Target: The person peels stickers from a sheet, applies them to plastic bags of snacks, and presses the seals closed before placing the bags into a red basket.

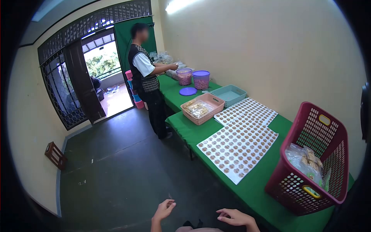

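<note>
My left hand (164, 209) hangs over the dark floor at the bottom of the view, empty, its fingers loosely bent and apart. To its right, my right hand (234, 217) is also empty, fingers extended, close to the front edge of the green-covered table (253, 197). Neither hand touches anything. Nearest on the table are sheets of round brown stickers (239, 149) and a tall maroon laundry basket (288, 189). Clear plastic packs (301, 160) with light-brown contents lie inside the basket.
A pink basket (201, 118) with plastic packs and a teal basket (230, 94) stand farther along. Beyond are two tubs (201, 82) of pinkish pieces and a purple lid (188, 91). Another person (145, 73) stands at the table's far end. A wooden stool (56, 155) is by the left wall.
</note>
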Action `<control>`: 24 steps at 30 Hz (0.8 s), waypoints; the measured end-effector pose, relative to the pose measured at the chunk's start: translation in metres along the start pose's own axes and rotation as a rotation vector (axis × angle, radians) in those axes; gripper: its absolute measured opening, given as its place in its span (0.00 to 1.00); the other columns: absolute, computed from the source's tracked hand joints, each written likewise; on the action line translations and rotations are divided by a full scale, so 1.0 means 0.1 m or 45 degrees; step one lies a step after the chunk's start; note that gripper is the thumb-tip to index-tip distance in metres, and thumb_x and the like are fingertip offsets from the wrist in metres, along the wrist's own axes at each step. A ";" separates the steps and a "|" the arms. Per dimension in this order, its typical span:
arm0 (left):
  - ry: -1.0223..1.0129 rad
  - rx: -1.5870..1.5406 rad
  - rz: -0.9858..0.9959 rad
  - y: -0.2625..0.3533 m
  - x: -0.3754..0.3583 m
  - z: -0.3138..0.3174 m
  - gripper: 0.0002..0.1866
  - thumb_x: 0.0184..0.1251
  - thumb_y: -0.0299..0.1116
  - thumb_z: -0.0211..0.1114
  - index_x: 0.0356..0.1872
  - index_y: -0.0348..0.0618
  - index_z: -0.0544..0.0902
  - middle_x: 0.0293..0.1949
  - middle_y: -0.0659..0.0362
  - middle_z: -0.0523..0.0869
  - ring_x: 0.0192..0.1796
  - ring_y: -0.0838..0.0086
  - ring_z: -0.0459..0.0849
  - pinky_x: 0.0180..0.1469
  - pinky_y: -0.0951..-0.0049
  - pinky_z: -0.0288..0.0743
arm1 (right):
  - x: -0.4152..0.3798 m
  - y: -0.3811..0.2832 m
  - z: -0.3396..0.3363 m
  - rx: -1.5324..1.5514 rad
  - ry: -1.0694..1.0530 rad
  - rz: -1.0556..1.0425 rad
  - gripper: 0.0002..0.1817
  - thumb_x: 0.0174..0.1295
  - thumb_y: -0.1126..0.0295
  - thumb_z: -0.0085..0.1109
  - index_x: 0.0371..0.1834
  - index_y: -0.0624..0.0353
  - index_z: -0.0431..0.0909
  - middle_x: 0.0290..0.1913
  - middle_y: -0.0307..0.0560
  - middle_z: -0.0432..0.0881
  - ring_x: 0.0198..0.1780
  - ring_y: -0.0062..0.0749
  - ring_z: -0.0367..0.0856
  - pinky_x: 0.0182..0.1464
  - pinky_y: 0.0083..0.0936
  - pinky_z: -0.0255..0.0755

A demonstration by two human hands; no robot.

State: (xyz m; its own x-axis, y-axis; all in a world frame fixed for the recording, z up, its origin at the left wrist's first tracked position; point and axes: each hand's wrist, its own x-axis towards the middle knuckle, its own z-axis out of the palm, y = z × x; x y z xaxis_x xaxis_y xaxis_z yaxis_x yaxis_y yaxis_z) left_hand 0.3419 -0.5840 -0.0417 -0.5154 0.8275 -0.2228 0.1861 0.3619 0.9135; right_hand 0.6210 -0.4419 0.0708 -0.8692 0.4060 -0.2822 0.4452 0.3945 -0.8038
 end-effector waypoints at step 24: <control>-0.041 0.167 0.137 0.46 2.14 -0.67 0.23 0.56 0.42 0.61 0.47 0.37 0.73 0.41 0.54 0.80 0.43 0.72 0.78 0.46 0.72 0.71 | 3.17 0.88 -1.24 -0.457 0.380 0.192 0.32 0.50 0.47 0.50 0.46 0.68 0.71 0.56 0.61 0.64 0.59 0.53 0.58 0.60 0.39 0.53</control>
State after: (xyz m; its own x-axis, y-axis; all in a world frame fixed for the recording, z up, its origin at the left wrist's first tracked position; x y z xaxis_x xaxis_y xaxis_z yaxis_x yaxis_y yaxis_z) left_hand 0.1843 -0.4195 -0.0250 -0.4603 0.8768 -0.1390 0.3472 0.3219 0.8808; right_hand 0.4116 -0.1765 -0.0239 -0.7132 0.6782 -0.1774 0.6531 0.5510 -0.5195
